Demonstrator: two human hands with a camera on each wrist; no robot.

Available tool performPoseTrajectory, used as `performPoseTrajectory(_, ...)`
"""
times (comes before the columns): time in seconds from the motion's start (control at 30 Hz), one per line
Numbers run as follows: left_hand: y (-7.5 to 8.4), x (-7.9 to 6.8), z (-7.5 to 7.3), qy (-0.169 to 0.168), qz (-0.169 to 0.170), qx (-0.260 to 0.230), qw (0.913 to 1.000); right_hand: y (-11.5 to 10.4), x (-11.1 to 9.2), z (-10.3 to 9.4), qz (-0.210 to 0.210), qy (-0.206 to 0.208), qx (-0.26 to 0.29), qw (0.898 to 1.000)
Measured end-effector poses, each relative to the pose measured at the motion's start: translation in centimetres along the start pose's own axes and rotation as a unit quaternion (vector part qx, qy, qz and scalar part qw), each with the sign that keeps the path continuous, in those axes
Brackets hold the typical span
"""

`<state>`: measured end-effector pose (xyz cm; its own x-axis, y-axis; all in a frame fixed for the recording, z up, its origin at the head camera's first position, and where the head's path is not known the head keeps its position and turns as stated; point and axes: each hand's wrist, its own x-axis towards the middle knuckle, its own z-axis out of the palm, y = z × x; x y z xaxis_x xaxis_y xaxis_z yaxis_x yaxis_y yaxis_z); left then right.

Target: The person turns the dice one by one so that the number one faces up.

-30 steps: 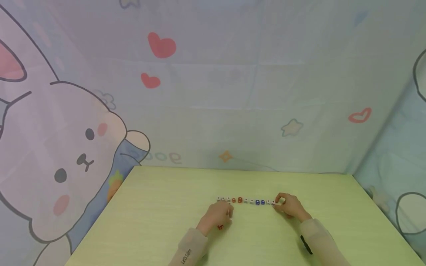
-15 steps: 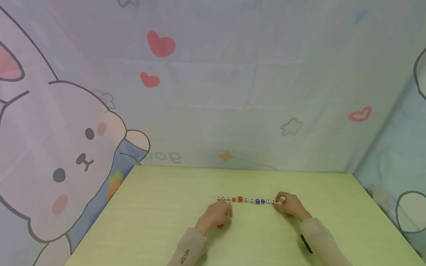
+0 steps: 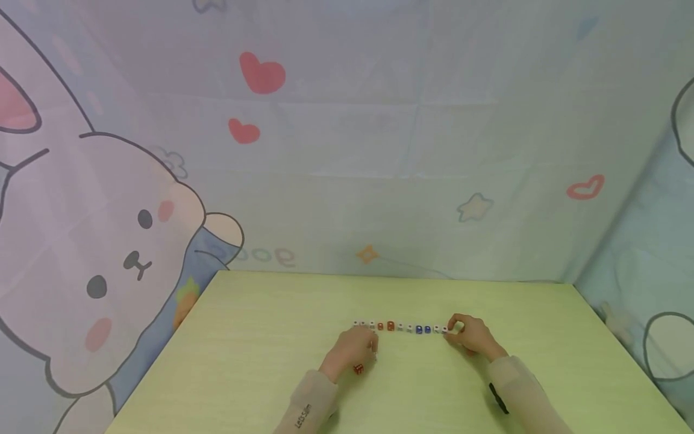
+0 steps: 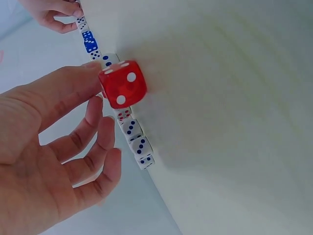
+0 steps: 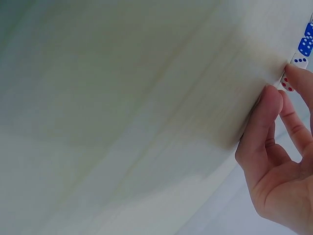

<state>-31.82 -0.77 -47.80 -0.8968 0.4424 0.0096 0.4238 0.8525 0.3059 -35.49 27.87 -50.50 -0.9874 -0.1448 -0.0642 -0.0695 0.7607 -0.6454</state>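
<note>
A row of small dice, white, red and blue, runs across the table; two blue dice (image 3: 423, 330) sit near its right part and an orange-red die (image 3: 391, 326) near its left. My left hand (image 3: 351, 349) is just in front of the row's left end, pinching a white die (image 4: 108, 59) with blue dots, partly hidden. A larger-looking red die (image 4: 122, 84) is close beside that hand, covering its fingertips in the left wrist view. At the right end, my right hand (image 3: 473, 336) pinches the last white die (image 5: 287, 83) between thumb and index finger.
The pale yellow-green table (image 3: 260, 337) ends at a back edge against a hanging cloth (image 3: 347, 150) printed with a rabbit, hearts and stars. A side cloth (image 3: 640, 253) hangs along the right.
Both hands stay nearly in place. The left hand's fingers shift slightly, and the red die beside it shows a little more.
</note>
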Motion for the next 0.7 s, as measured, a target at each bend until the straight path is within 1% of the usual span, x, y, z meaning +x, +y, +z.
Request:
performPoseTrajectory(0.13, 0.03, 0.15, 0.09, 0.003, 0.0, 0.005, 1.0, -0.05, 0.06, -0.02, 0.002, -0.002, 0.005, 1.0)
performPoseTrajectory(0.37, -0.16, -0.02, 0.57, -0.012, 0.013, -0.018, 0.9997, 0.26, 0.21, -0.01, 0.006, -0.01, 0.003, 1.0)
performPoseTrajectory(0.5, -0.21, -0.17, 0.56, -0.009, 0.016, -0.014, 0.9997, 0.18, 0.14, 0.04, 0.008, -0.005, 0.007, 1.0)
performPoseTrajectory(0.6, -0.22, -0.28, 0.46, -0.011, 0.009, -0.012, 0.9998, 0.12, 0.05, 0.11, 0.007, -0.001, 0.009, 1.0)
performPoseTrajectory(0.7, -0.34, -0.37, 0.42, -0.02, -0.002, -0.02, 0.9996, 0.07, -0.03, 0.13, 0.008, 0.001, 0.008, 1.0)
